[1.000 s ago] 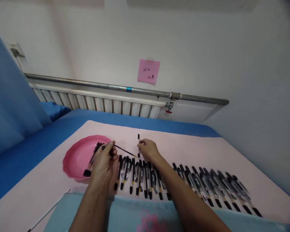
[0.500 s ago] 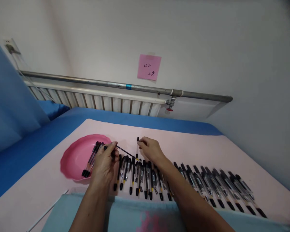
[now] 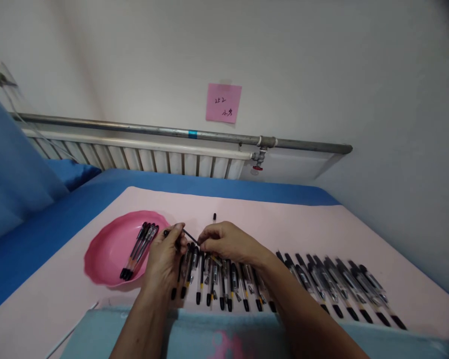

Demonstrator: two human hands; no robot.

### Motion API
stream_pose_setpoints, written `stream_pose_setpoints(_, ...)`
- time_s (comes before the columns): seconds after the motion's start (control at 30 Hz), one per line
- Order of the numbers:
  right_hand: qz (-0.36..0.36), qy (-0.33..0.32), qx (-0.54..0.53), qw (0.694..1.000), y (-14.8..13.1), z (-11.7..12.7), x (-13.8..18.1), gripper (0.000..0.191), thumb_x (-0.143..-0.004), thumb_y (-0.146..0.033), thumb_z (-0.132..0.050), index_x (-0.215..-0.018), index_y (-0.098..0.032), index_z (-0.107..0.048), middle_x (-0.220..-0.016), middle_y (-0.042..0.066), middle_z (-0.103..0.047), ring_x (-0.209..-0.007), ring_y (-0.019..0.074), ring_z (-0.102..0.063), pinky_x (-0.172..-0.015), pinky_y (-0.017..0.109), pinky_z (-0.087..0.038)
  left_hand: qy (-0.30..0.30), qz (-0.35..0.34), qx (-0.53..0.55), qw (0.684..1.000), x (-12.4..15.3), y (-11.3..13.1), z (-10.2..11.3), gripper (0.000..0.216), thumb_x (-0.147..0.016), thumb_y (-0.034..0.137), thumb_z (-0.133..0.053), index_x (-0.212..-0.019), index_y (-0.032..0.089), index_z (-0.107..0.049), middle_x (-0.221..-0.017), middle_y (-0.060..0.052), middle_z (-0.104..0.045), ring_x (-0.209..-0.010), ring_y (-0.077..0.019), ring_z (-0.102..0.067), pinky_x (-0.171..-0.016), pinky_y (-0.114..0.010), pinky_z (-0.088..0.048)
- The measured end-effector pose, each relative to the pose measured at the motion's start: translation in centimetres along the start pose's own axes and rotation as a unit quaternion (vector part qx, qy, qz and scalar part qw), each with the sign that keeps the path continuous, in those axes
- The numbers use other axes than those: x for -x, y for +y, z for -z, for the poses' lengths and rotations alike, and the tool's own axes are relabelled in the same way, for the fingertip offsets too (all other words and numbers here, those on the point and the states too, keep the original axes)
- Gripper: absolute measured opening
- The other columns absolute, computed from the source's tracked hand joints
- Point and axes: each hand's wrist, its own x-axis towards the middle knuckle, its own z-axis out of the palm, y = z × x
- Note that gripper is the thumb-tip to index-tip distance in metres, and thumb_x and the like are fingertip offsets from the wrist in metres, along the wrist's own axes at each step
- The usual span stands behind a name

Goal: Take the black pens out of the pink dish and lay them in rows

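My left hand (image 3: 168,247) is closed around a thin dark pen refill (image 3: 190,236), which slants down to the right out of its fingers. A black pen end (image 3: 166,233) pokes out by the thumb. At the refill's far end my right hand (image 3: 224,243) pinches with thumb and fingers; the tip is hidden there. Below both hands lies a row of black-capped clear pens (image 3: 221,289) and loose small parts, partly covered by the right hand. Behind the right hand a single pen piece (image 3: 214,217) with a black end lies apart.
Left of my hands stands a pink scalloped bowl (image 3: 101,249) holding several pens (image 3: 140,249). More pens (image 3: 344,286) lie in a row at the right. A pale pink sheet (image 3: 299,219) covers the blue surface, with a radiator (image 3: 172,162) and pipe behind.
My right hand has left the separate pen piece and moved down and left onto the refill's far end. The left hand still holds the refill. The view has shifted slightly.
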Motion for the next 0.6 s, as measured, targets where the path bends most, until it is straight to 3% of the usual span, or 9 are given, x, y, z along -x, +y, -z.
stream_pose_setpoints(0.1, -0.064, 0.100, -0.012, 0.993, 1.6, 0.9, -0.8, 0.018, -0.069, -0.021, -0.053, -0.081, -0.015, -0.064, -0.060, -0.001, -0.058, -0.050, 0.0079, -0.048, -0.047, 0.019, -0.035, 0.021, -0.001, 0.030, 0.999, -0.2, 0.1, 0.1, 0.016, -0.061, 0.011, -0.068, -0.069, 0.011, -0.054, -0.055, 0.003, -0.053, -0.043, -0.0040, -0.046, -0.036, -0.013, -0.031)
stream_pose_setpoints(0.17, -0.118, 0.197, 0.027, 0.973, 3.2, 1.5, -1.6, 0.019, -0.069, -0.018, -0.052, -0.084, -0.014, -0.063, -0.061, -0.001, -0.058, -0.050, 0.0087, -0.050, -0.048, 0.019, -0.035, 0.024, 0.005, 0.024, 0.999, -0.2, 0.1, 0.2, 0.014, -0.063, 0.007, -0.066, -0.068, 0.011, -0.054, -0.057, 0.002, -0.054, -0.045, -0.0046, -0.049, -0.036, -0.012, -0.033)
stream_pose_setpoints(0.23, -0.151, 0.251, 0.097, 0.951, 4.8, 1.9, -2.3, 0.019, -0.067, -0.015, -0.052, -0.083, -0.015, -0.063, -0.063, 0.000, -0.059, -0.055, 0.0098, -0.052, -0.051, 0.019, -0.037, 0.011, 0.032, 0.000, 0.999, -0.1, -0.1, 0.2, 0.012, -0.065, 0.004, -0.064, -0.070, 0.011, -0.055, -0.061, 0.000, -0.057, -0.049, -0.0061, -0.054, -0.038, -0.012, -0.036)
stream_pose_setpoints(0.37, -0.157, 0.248, 0.172, 0.940, 6.7, 1.4, -3.3, 0.015, -0.067, -0.016, -0.053, -0.078, -0.017, -0.063, -0.067, 0.002, -0.061, -0.062, 0.0123, -0.055, -0.057, 0.021, -0.038, 0.014, 0.088, -0.024, 0.996, 0.3, -0.5, -0.2, 0.007, -0.072, 0.003, -0.059, -0.075, 0.010, -0.057, -0.067, -0.003, -0.061, -0.057, -0.0093, -0.061, -0.045, -0.015, -0.046)
stream_pose_setpoints(0.6, -0.135, 0.241, 0.191, 0.942, 6.5, 0.3, -4.0, 0.011, -0.069, -0.015, -0.053, -0.075, -0.017, -0.063, -0.071, 0.003, -0.063, -0.069, 0.0138, -0.056, -0.061, 0.021, -0.038, 0.016, 0.119, 0.006, 0.993, 0.5, -0.7, -0.7, 0.005, -0.077, 0.004, -0.052, -0.075, 0.008, -0.055, -0.075, -0.010, -0.064, -0.069, -0.0170, -0.065, -0.062, -0.026, -0.055)
